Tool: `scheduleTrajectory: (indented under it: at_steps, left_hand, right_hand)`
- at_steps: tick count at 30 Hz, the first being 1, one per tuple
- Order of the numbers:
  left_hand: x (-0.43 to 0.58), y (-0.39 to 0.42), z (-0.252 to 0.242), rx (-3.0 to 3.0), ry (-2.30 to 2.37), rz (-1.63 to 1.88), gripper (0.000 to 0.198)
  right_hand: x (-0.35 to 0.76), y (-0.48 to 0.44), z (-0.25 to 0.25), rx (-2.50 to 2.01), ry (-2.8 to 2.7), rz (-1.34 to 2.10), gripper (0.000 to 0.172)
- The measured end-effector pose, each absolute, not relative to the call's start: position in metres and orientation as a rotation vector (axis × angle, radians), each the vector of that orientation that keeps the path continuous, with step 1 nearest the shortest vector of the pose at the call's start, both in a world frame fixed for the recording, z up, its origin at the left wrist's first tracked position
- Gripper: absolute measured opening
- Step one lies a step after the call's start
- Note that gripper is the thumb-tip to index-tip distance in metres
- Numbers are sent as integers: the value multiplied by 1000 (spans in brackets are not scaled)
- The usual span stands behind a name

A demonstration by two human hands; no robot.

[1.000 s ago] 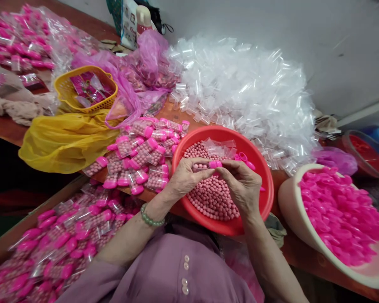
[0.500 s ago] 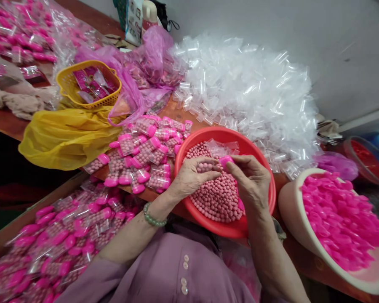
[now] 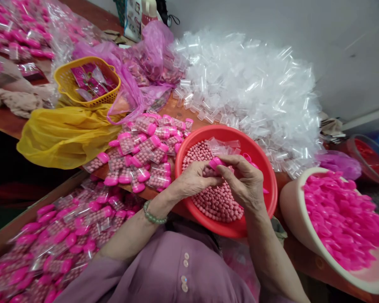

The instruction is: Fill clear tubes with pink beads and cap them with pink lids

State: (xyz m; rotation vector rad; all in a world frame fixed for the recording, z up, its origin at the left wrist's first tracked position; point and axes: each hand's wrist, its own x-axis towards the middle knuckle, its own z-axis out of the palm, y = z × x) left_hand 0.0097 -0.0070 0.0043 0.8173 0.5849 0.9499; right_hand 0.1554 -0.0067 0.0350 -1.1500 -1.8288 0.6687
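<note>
My left hand (image 3: 192, 180) grips a small clear jar (image 3: 208, 172) of pink beads between thumb and fingers, partly hidden by the hand. On the jar's mouth sits a bright pink cap (image 3: 216, 162), pinched by the thumb and fingers of my right hand (image 3: 244, 179). Both hands are over a red basin (image 3: 227, 131). Loose pink beads (image 3: 217, 206) fill its lower part, with several empty clear jars (image 3: 225, 147) on top. A few pink caps lie partly hidden behind my right hand.
Capped jars (image 3: 148, 151) lie left of the basin, and more fill a wooden drawer-like tray (image 3: 34, 202) below. Clear jars (image 3: 249, 88) are heaped behind. A white tub (image 3: 290, 202) of pink caps stands right. A yellow basket (image 3: 66, 65) and yellow bag (image 3: 66, 134) sit left.
The right hand has moved left with the pink cap, bringing it onto the jar in my left hand. Pink caps at the basin's right side have come into view.
</note>
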Motion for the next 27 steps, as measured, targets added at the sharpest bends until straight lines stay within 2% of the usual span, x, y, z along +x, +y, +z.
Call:
scheduleTrajectory:
  at_steps: [5,10,16,18,22,24,27]
  left_hand:
    - [7,-3,3,890,561,884,29]
    - [7,-2,-1,880,554,832,26]
    - [5,-2,-4,873,548,784,37]
    - [4,-1,-4,831,544,774,39]
    - [5,1,-2,684,539,756,42]
    - [6,1,-1,642,531,762,43]
    - [7,1,-1,673,501,760,40]
  right_hand:
    - [159,-5,42,-1110,-1995,585,11]
    - [162,-3,49,-1125,-2120,670,9]
    - [164,-3,53,-1078,-2299,517,13]
    - [164,-5,52,-1043,-2368,447,22]
    - [157,-10,43,-1041,-2526,139,66]
    - [153,-11,37,-1048,-2560,-46,72]
    - [150,-11,29,-1024,-2522,-203,72]
